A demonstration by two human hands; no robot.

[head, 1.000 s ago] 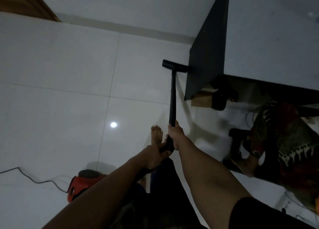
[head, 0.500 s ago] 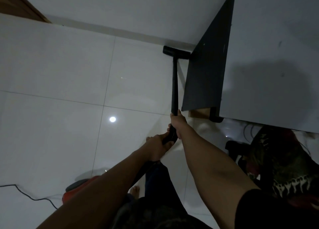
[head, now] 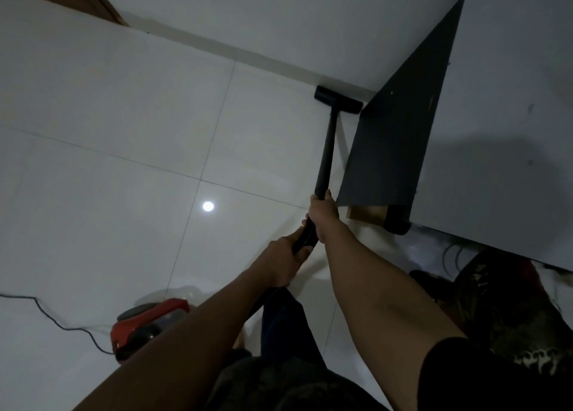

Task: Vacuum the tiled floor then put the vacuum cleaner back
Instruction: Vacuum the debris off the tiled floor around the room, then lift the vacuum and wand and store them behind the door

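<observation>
Lower left: black power cord (head: pixel 46 314) trailing to red canister vacuum cleaner (head: pixel 148 323) on white tiled floor (head: pixel 93 162). Centre: left hand (head: pixel 283 263) and right hand (head: pixel 322 216) both wrapped around black wand (head: pixel 327 150). Upper right: floor nozzle (head: pixel 338 103) flat by baseboard, beside dark desk panel (head: pixel 400 125).

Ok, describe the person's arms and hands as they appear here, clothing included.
Both forearms are bare down to the hands, with no gloves, watch, rings or bands visible. The right arm carries a short black sleeve that ends above the elbow. On the left arm no sleeve shows within the frame. The left hand and right hand are bare, fingers uncovered. The dim light hides finer detail.
</observation>
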